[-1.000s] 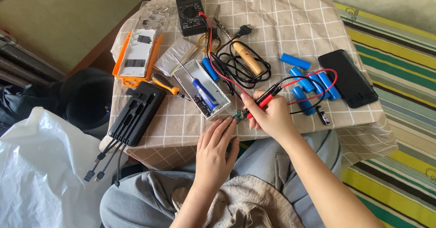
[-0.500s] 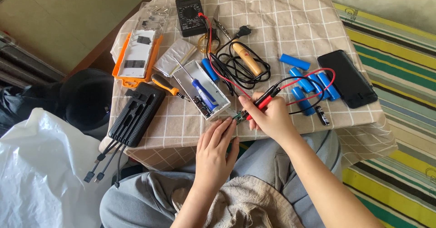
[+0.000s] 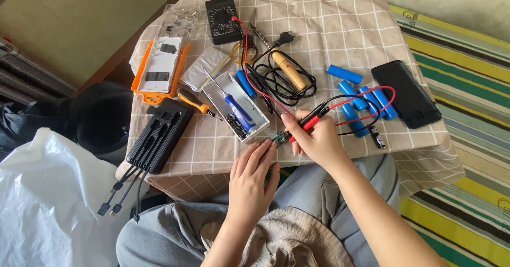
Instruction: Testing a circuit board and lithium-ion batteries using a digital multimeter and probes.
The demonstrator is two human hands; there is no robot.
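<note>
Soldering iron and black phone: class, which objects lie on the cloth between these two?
In the head view, between the soldering iron and the black phone lie blue cylindrical battery cells, crossed by the red probe lead.

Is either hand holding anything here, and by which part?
The right hand holds the red and black probes partway along their shafts, tips pointing at a small circuit board. The left hand rests fingertips beside that board; whether it grips it cannot be told.

Bare checked cloth along the table's far right edge, tangled black cord, blue cells crowding its middle, black phone blocking the right edge.
</note>
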